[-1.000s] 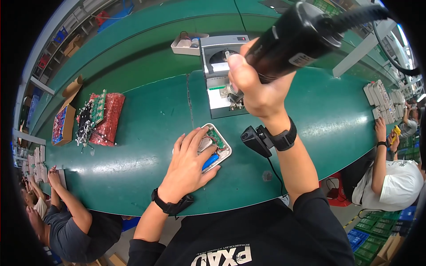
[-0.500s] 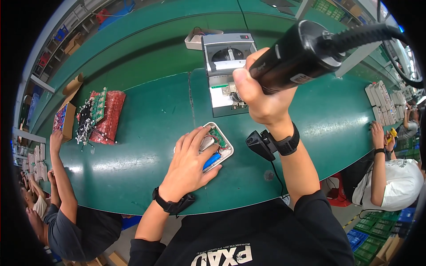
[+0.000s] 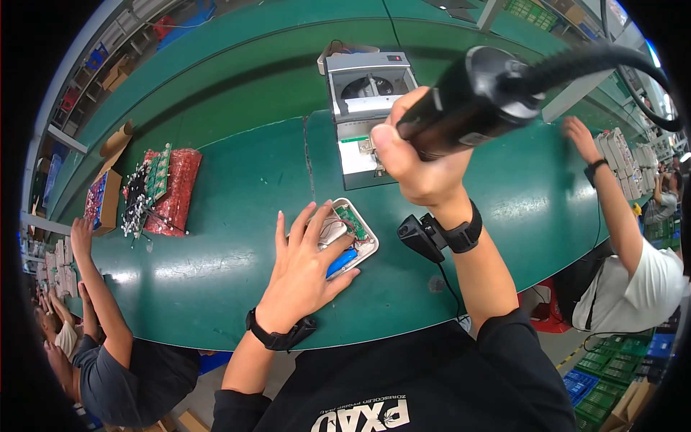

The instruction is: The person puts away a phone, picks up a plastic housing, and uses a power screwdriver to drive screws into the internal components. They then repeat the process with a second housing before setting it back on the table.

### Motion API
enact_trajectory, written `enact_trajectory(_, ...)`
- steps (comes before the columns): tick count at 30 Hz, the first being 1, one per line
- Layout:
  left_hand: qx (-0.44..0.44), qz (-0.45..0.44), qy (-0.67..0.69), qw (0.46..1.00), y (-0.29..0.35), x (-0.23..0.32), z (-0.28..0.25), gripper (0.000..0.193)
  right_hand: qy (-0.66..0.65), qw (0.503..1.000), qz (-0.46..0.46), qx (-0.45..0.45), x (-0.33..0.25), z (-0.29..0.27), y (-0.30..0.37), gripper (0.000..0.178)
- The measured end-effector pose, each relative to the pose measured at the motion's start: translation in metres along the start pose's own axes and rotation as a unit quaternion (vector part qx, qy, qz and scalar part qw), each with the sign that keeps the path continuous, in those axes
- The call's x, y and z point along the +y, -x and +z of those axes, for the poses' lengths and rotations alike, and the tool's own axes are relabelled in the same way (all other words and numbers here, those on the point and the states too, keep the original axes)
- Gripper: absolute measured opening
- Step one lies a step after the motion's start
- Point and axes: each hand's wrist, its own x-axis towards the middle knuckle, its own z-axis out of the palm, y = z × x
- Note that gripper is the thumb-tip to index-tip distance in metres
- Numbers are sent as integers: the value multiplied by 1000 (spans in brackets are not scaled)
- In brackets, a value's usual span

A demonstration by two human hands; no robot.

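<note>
My left hand (image 3: 306, 263) lies with spread fingers over a white plastic housing (image 3: 372, 249). Inside the housing show a green circuit board (image 3: 353, 219), thin wires and a blue cylindrical cell (image 3: 341, 263); my fingers cover part of the interior. Raised to the right, my right hand (image 3: 430, 173) is wrapped around a black corded electric screwdriver (image 3: 461, 104). Its lower end is hidden behind the hand, over the front of a grey screw feeder (image 3: 371, 108).
Left on the green bench (image 3: 237, 230) lie a red bubble-wrap bundle (image 3: 184, 194), circuit boards with wires (image 3: 157, 176) and a cardboard box (image 3: 109, 201). White housings (image 3: 615, 162) are stacked at right. Co-workers sit on both sides; one reaches an arm (image 3: 615, 194) across the bench.
My right hand and the screwdriver have shifted slightly left and down. The fingers of my left hand have spread wider. At right, the co-worker's hand has moved farther over the bench.
</note>
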Motion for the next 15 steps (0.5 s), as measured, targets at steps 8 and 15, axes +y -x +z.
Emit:
enact_trajectory(8,-7,-22,101,995,-4,-6,3,42,-98,993,-41,60,-4,-2,-11,19)
enact_trajectory(15,-17,58,13,998,-20,-2,3,41,58,984,-155,64,27,-11,-47,14)
